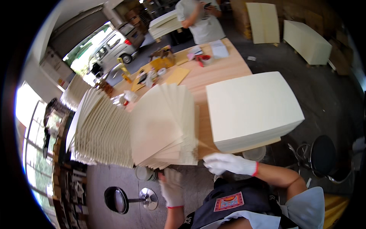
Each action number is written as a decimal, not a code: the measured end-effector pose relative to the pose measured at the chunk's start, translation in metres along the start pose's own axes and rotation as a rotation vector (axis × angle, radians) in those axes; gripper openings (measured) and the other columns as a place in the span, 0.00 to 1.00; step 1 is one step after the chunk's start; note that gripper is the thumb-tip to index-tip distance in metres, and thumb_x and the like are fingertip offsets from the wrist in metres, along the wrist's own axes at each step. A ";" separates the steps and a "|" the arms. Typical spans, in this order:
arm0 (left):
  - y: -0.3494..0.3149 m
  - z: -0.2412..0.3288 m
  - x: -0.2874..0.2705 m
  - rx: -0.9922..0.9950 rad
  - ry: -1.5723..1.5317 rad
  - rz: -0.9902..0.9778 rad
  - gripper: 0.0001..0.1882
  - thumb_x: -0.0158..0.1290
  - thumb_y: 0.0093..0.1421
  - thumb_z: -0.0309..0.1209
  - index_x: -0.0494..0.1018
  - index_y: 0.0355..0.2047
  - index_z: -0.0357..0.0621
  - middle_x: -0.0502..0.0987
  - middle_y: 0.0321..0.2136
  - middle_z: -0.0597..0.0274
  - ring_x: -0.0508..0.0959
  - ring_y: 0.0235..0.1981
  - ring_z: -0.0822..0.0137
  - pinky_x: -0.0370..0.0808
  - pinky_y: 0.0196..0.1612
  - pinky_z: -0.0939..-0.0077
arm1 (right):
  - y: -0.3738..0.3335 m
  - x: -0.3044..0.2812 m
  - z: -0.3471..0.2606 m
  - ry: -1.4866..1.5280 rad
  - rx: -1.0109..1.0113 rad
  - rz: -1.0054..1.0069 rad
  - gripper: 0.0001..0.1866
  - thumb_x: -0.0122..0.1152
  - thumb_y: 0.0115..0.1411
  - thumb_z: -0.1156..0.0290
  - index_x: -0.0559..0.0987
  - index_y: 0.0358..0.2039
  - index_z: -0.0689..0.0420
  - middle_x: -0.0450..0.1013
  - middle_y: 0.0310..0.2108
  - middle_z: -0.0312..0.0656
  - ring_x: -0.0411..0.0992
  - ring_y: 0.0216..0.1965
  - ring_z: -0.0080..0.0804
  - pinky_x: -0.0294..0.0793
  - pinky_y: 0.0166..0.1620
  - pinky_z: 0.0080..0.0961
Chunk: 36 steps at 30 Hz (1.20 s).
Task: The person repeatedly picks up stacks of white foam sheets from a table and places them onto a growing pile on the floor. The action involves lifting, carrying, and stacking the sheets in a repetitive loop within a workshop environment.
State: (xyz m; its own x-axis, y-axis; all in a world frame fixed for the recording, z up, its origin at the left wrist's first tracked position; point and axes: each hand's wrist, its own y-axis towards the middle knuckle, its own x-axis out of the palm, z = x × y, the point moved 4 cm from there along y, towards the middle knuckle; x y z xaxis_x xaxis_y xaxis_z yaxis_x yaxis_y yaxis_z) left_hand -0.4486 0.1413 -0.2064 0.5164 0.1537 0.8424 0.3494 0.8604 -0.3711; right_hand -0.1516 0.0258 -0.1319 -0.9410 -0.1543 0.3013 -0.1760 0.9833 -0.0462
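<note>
Both my hands wear white gloves with red cuffs. My left hand (172, 187) is raised just off the near edge of a fanned pile of cream sheets (158, 126), fingers stretched out and blurred by motion. My right hand (228, 163) points leftward, its fingers loosely bent and apart, between that pile and a squared stack of white sheets (253, 105). Neither hand shows anything in its grasp. Left of the fanned pile stands a tall, wavy stack of cream sheets (103, 129). All these rest on a wooden table (232, 63).
Yellow paper (178, 75), a red tape roll (202, 60) and small tools lie farther back on the table. A person (200, 21) stands beyond it. Below the near edge are a round stool (116, 200) and a bucket (144, 173); a black chair (323, 156) stands at right.
</note>
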 end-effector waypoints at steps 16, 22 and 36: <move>-0.038 -0.331 0.369 0.964 1.893 -1.418 0.12 0.55 0.65 0.29 0.83 0.47 0.53 0.79 0.44 0.55 0.78 0.48 0.51 0.76 0.52 0.57 | -0.261 -0.204 -0.109 -1.291 0.145 1.369 0.32 0.54 0.66 0.33 0.77 0.33 0.54 0.78 0.32 0.47 0.78 0.39 0.50 0.75 0.44 0.42; -0.001 -0.373 0.367 0.732 1.995 -1.411 0.15 0.56 0.64 0.31 0.83 0.50 0.52 0.79 0.46 0.54 0.76 0.53 0.50 0.75 0.55 0.58 | -0.252 -0.208 -0.135 -1.756 -0.171 1.256 0.29 0.56 0.66 0.37 0.76 0.29 0.53 0.75 0.26 0.44 0.77 0.31 0.47 0.75 0.34 0.42; 0.009 -0.388 0.354 0.416 1.674 -1.430 0.19 0.63 0.63 0.30 0.79 0.55 0.45 0.83 0.52 0.51 0.82 0.55 0.55 0.78 0.57 0.67 | -0.233 -0.223 -0.110 -0.711 -0.195 1.386 0.30 0.40 0.73 0.40 0.76 0.35 0.56 0.76 0.28 0.49 0.75 0.36 0.55 0.71 0.42 0.45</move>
State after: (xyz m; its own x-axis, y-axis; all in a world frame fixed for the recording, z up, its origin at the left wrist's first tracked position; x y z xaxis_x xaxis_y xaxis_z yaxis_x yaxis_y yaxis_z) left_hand 0.0407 0.0148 -0.0633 0.2200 -0.7019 -0.6775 0.9641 0.0505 0.2608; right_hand 0.1308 -0.1585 -0.0832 -0.2798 0.8877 -0.3656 0.8931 0.3804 0.2402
